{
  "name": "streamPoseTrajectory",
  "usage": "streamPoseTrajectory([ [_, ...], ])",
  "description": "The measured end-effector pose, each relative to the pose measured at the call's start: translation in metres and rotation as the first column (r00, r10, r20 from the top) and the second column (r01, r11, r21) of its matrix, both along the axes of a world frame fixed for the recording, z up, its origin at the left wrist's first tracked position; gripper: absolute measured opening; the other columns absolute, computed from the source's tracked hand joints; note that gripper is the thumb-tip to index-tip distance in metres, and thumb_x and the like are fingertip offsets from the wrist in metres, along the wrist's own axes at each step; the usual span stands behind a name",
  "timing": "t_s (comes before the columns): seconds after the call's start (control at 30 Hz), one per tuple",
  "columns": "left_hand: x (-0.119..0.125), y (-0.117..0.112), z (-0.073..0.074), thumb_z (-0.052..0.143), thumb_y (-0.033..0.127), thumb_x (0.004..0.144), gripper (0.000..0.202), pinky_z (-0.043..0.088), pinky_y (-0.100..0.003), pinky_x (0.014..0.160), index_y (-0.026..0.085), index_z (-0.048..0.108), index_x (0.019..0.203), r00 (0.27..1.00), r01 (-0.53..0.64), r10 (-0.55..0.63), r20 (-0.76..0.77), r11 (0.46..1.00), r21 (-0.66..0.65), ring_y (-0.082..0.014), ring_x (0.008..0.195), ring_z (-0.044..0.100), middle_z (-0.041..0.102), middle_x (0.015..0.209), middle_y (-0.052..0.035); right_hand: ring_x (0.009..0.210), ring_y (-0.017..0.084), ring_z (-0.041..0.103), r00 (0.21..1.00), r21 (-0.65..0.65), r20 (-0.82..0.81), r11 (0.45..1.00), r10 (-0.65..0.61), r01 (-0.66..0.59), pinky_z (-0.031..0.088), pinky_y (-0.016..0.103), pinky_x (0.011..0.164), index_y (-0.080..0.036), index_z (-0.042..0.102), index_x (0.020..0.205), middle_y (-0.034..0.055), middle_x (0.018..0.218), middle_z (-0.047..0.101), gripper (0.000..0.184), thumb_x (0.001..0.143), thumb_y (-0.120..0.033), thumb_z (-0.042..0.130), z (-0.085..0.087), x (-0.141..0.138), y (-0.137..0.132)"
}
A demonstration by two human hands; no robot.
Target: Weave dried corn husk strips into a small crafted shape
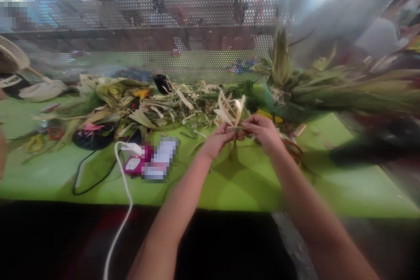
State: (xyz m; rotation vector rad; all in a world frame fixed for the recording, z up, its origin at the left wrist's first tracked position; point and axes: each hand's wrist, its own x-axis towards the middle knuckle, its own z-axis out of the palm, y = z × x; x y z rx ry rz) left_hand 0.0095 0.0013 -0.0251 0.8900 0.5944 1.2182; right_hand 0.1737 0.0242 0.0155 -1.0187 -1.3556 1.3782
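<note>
A flower-like bunch of pale dried corn husk strips (226, 111) stands up between my two hands, above the green table (226, 192). My left hand (217, 141) pinches its base from the left, fingers closed. From the right, my right hand (264, 130) meets it at the same spot, fingertips pressed together on the base. A thin stem-like piece points down below the fingers. Blur and the fingers themselves hide just how the strips are gripped.
Loose husks (144, 116) lie heaped along the back against a perforated metal screen (203, 39). Left of my arms are a phone (160, 159), a white cable (129, 197) and a black round object (93, 135). Long green husks (328, 89) spread at the right.
</note>
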Motion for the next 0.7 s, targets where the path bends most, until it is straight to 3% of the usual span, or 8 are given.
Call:
streamPoseTrajectory([
  [0.1, -0.0006, 0.0004, 0.0, 0.077, 0.02, 0.072, 0.032, 0.053, -0.032, 0.088, 0.012, 0.067, 0.101, 0.997, -0.013, 0.015, 0.076, 0.999, -0.034, -0.0178, 0.085, 0.07, 0.073, 0.088, -0.0077, 0.058, 0.012, 0.06, 0.989, -0.164, -0.128, 0.982, 0.073, -0.093, 0.045, 0.023, 0.055, -0.016, 0.062, 0.068, 0.0022, 0.067, 0.067, 0.019, 0.061, -0.026, 0.077, 0.0002, 0.0034, 0.0029],
  [0.2, 0.0, 0.0008, 0.0016, 0.075, 0.016, 0.073, 0.024, 0.054, -0.031, 0.088, 0.01, 0.07, 0.096, 0.99, -0.028, 0.039, 0.133, 0.996, -0.082, -0.0157, 0.08, 0.07, 0.073, 0.083, -0.0076, 0.052, 0.009, 0.055, 0.98, -0.208, -0.172, 0.969, 0.1, -0.136, 0.041, 0.022, 0.05, -0.016, 0.063, 0.067, 0.0009, 0.063, 0.065, 0.018, 0.059, -0.025, 0.076, -0.0016, 0.0052, 0.0052],
  [0.33, 0.0009, 0.0011, 0.0035, 0.074, 0.013, 0.075, 0.017, 0.055, -0.029, 0.085, 0.011, 0.07, 0.092, 0.98, -0.07, 0.091, 0.178, 0.99, -0.122, -0.014, 0.076, 0.07, 0.073, 0.081, -0.0063, 0.057, 0.011, 0.057, 0.976, -0.2, -0.13, 0.96, 0.173, -0.196, 0.04, 0.021, 0.05, -0.017, 0.062, 0.068, 0.0019, 0.065, 0.066, 0.018, 0.062, -0.028, 0.075, 0.0003, 0.005, 0.0039],
  [0.47, 0.001, 0.0008, 0.0055, 0.076, 0.013, 0.073, 0.015, 0.055, -0.027, 0.08, 0.013, 0.069, 0.087, 0.972, -0.115, 0.142, 0.189, 0.982, -0.148, -0.0115, 0.071, 0.069, 0.074, 0.085, -0.0044, 0.055, 0.008, 0.052, 0.968, -0.133, 0.045, 0.962, 0.245, -0.238, 0.042, 0.022, 0.052, -0.016, 0.061, 0.066, 0.0006, 0.065, 0.065, 0.022, 0.065, -0.031, 0.077, 0.0053, 0.0028, 0.0001],
  [0.57, 0.0005, 0.0006, 0.0062, 0.076, 0.015, 0.074, 0.016, 0.054, -0.025, 0.076, 0.012, 0.069, 0.089, 0.977, -0.106, 0.131, 0.167, 0.983, -0.15, -0.0103, 0.07, 0.068, 0.074, 0.09, -0.0053, 0.055, 0.008, 0.051, 0.951, -0.059, 0.172, 0.966, 0.258, -0.251, 0.043, 0.022, 0.054, -0.016, 0.06, 0.064, -0.0004, 0.063, 0.063, 0.027, 0.065, -0.035, 0.079, 0.0069, 0.0004, -0.0017],
  [0.7, -0.0015, 0.0025, 0.0038, 0.076, 0.017, 0.074, 0.018, 0.054, -0.026, 0.075, 0.012, 0.068, 0.09, 0.978, -0.101, 0.123, 0.166, 0.986, -0.136, -0.0109, 0.068, 0.067, 0.072, 0.079, -0.0047, 0.06, 0.011, 0.055, 0.946, -0.02, 0.213, 0.969, 0.244, -0.245, 0.046, 0.023, 0.055, -0.017, 0.062, 0.066, 0.0022, 0.069, 0.067, 0.031, 0.065, -0.042, 0.079, 0.0059, -0.0013, -0.0019],
])
